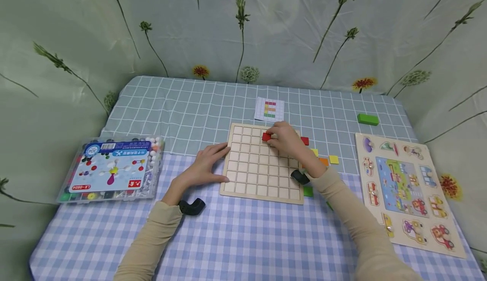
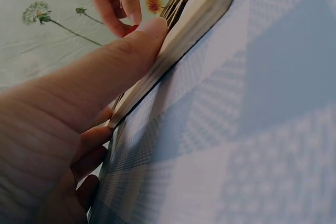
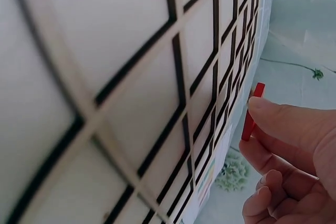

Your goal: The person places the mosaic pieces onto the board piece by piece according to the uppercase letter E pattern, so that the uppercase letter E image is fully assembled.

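- At the bottom of the frame, the counter (image 1: 236,247) is being covered by blue-and-white checked cloth.
- At lower right, a wooden puzzle board (image 1: 399,188) with vehicle pieces is being supported by the counter.
- In the middle, a grid board (image 1: 248,166) is being touched along its left edge by the left hand (image 1: 205,169), whose fingers are being kept extended, the thumb apart.
- At left, a clear case (image 1: 112,167) with a printed label is being shown.
- Right of the grid board, green (image 1: 308,192), orange (image 1: 324,162) and yellow (image 1: 334,159) tiles are being partly overlapped by the right arm.
- Above the grid's upper rows, a red tile (image 1: 266,137) is being pinched between thumb and fingers of the right hand (image 1: 288,140); contact with the board cannot be told.
- Farther up, a green block (image 1: 367,119) is being seen at right, a pattern card (image 1: 269,110) at centre.
- At the top, a flowered curtain (image 1: 213,31) is being hung.
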Demonstrator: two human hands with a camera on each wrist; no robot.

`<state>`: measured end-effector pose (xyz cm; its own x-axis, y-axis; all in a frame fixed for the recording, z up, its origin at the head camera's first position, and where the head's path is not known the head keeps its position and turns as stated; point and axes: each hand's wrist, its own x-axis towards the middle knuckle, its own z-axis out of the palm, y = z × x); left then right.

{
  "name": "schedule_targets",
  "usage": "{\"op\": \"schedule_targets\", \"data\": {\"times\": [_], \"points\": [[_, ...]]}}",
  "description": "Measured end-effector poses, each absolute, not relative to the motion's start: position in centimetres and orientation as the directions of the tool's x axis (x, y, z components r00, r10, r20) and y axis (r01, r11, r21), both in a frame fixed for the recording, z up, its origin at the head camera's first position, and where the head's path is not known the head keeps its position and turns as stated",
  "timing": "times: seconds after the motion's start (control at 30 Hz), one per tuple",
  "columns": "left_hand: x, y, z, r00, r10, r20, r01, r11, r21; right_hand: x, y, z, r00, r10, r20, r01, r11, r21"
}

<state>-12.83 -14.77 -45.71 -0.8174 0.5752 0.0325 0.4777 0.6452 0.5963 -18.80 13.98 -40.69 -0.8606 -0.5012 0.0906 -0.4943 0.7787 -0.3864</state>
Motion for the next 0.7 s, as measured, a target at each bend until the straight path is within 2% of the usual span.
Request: {"op": "schedule_targets", "data": {"times": [0.23,0.4,0.7], "points": [[-12.9,-14.8,-45.8,-0.815,0.578,0.036,0.485,0.648,0.587,-19.0,12.8,-40.8,-0.863,-0.504,0.029,-0.474,0.789,-0.390],[-12.9,-14.8,-45.9,-0.820,0.572,0.023,0.470,0.651,0.596,-19.3,12.4,-41.2,-0.840,-0.542,0.030,-0.511,0.771,-0.381],[-12.9,-14.8,-46.0,-0.825,0.565,0.017,0.465,0.661,0.589,-19.4,11.5,-41.5,-0.831,-0.556,0.014,-0.507,0.747,-0.430]]}}
